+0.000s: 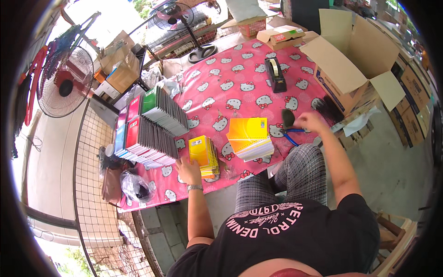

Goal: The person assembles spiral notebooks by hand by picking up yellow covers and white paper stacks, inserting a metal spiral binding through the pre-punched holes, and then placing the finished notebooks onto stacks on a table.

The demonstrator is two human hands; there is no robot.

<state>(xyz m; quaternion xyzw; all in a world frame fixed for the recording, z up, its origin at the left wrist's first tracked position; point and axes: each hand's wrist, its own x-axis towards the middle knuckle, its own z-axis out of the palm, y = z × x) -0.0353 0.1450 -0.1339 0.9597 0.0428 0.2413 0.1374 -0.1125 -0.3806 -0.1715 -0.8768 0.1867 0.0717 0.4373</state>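
Closest to the lens, a black T-shirt (332,235) fills the lower edge, with checked trousers (304,173) beyond it, under the table's near edge. The left hand (188,171), a watch (195,187) at its wrist, is loosely half open, its fingers at the near left side of a yellow notebook stack (198,150); no notebook is seen lifted in it. The right hand (313,122) hangs well apart at the table's right side, its fingers bunched; whether it pinches anything I cannot tell. Just beside it are blue-handled pliers (291,138) and a dark rounded object (288,118), with a dark bristly bundle (331,108) on its other side.

Between the hands stands a yellow-covered pile (249,129), its white pages fanned toward the person. Left of the yellow notebook stack rise tall stacks of red and blue notebooks (152,141) and green ones (164,108), dark coils showing along their edges. Judging by those coils, the tall stacks look finished and the small yellow stack much the same; the uneven middle pile is probably what remains, though its binding is too small to make out. Farther out on the pink tablecloth (214,108) sits a tape dispenser (277,78), and an open cardboard box (337,64) stands at the right
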